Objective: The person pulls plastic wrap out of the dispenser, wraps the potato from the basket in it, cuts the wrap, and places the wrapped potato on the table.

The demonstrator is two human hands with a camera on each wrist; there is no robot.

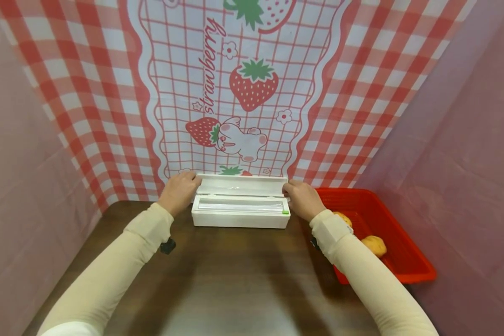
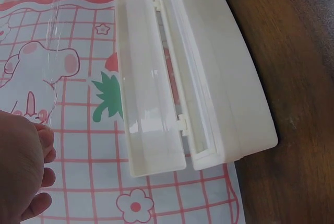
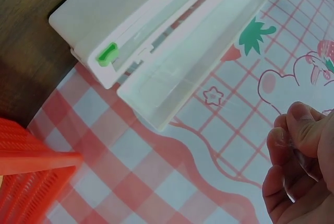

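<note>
A white cling film dispenser stands at the back of the table with its lid raised. Clear film shows through its long slot, and a green slide cutter sits at the right end. My left hand is beside the lid's left end, pinching the edge of some transparent cling film between thumb and fingers. At the lid's other end, my right hand pinches clear film too, seen as glints by the thumb in the right wrist view. The film's full outline is hard to make out.
A red plastic basket holding potatoes stands on the right, partly under my right forearm. Behind the dispenser hangs a strawberry-print cloth. Pink fabric walls close off both sides of the brown wooden table.
</note>
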